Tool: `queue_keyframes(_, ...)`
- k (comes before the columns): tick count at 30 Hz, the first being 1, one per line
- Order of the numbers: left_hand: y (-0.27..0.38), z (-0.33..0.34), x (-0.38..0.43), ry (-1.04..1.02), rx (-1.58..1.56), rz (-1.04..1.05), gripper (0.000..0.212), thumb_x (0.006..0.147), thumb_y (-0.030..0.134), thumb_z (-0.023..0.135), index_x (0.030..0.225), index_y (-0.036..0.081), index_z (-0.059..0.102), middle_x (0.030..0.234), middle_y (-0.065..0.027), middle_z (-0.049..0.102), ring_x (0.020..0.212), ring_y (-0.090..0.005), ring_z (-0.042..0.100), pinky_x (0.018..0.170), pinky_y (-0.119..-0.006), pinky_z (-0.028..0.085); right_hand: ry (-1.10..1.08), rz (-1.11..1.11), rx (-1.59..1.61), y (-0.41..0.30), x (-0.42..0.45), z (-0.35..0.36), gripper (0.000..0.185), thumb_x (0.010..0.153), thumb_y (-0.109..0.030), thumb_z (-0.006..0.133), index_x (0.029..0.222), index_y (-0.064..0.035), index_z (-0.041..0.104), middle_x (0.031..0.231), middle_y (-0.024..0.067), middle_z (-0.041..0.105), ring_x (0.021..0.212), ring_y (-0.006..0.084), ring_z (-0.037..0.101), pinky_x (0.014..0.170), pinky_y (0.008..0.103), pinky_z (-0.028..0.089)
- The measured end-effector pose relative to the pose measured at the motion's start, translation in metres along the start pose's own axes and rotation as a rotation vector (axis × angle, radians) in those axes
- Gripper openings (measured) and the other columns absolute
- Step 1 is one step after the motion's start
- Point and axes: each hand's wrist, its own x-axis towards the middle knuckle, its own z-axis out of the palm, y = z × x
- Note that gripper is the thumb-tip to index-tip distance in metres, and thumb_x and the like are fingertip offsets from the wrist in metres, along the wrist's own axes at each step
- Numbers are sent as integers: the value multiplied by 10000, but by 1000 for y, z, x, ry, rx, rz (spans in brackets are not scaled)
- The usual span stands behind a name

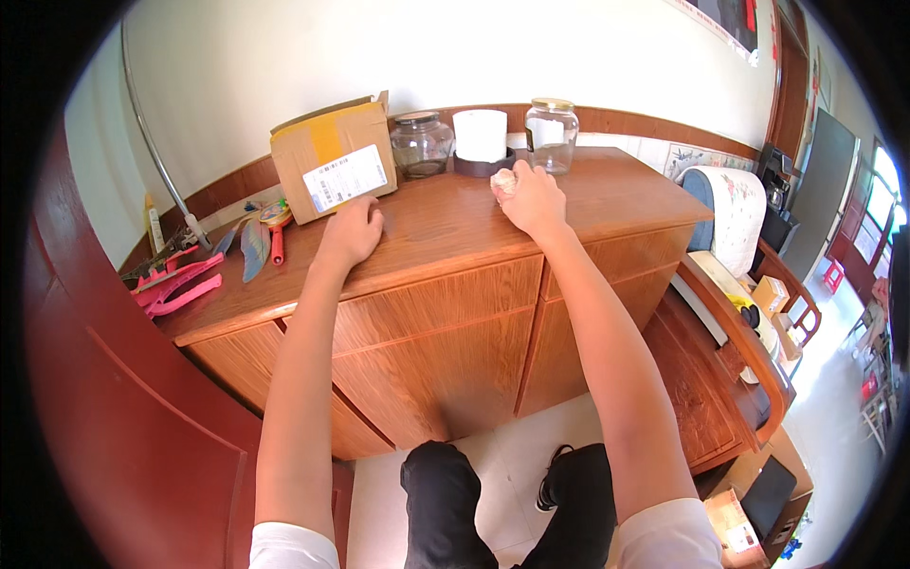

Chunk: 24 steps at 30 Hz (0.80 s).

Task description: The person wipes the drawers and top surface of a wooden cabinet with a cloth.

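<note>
My right hand (537,198) is closed around a crumpled pale cloth or paper wad (504,183), above the top of a wooden cabinet (441,213). Just behind it a white paper roll (480,135) stands in a dark round holder (484,166), and a glass jar with a gold lid (553,142) stands to that roll's right. My left hand (354,231) rests near the cabinet's front edge with its fingers curled; no object shows in it. Beyond that hand is a taped cardboard box (334,153) bearing a printed label. A round glass jar with a dark lid (422,146) stands between box and roll.
At the left end of the cabinet lie pink plastic clips (185,284), a blue feather-shaped item (255,249) and a red-handled toy (277,238). A metal pole (153,135) leans there. A dark red door (135,398) stands at left, a wooden bench (700,384) at right.
</note>
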Motion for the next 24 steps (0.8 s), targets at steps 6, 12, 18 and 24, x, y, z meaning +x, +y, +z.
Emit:
queue_keyframes(6, 3, 7, 0, -29, 14, -7, 343, 872, 280, 433, 990, 41, 650, 1043, -181, 615, 1007, -337, 568, 885, -444, 440, -122, -30, -123, -4, 40, 29, 454, 821, -373, 626, 1127, -56, 517, 1140, 158, 548, 1089, 325, 521, 878, 463, 446)
queue_keyframes(12, 15, -13, 8, -163, -108, -275, 648, 952, 462, 180, 1022, 42, 669, 1113, -208, 616, 1100, -343, 539, 976, -390, 380, -207, -99, -154, -46, 51, 47, 510, 826, -428, 587, 1174, -63, 513, 1196, 166, 517, 1150, 337, 484, 920, 473, 431)
queue_keyframes(18, -18, -12, 19, -154, -747, -379, 878, 922, 603, 10, 1177, 3, 598, 1163, -212, 594, 1180, -294, 460, 1060, -391, 252, -324, -291, 35, -99, 11, 36, 490, 822, -432, 595, 1153, -77, 530, 1185, 155, 524, 1133, 322, 500, 921, 448, 436)
queue_keyframes(24, -19, -12, 20, -275, -1138, -425, 936, 869, 719, 96, 1285, -25, 482, 1339, -214, 458, 1248, -310, 408, 1076, -404, 269, -313, -554, 313, -150, -61, 12, 310, 795, -346, 633, 988, -115, 556, 1063, 106, 557, 1046, 301, 531, 852, 460, 437)
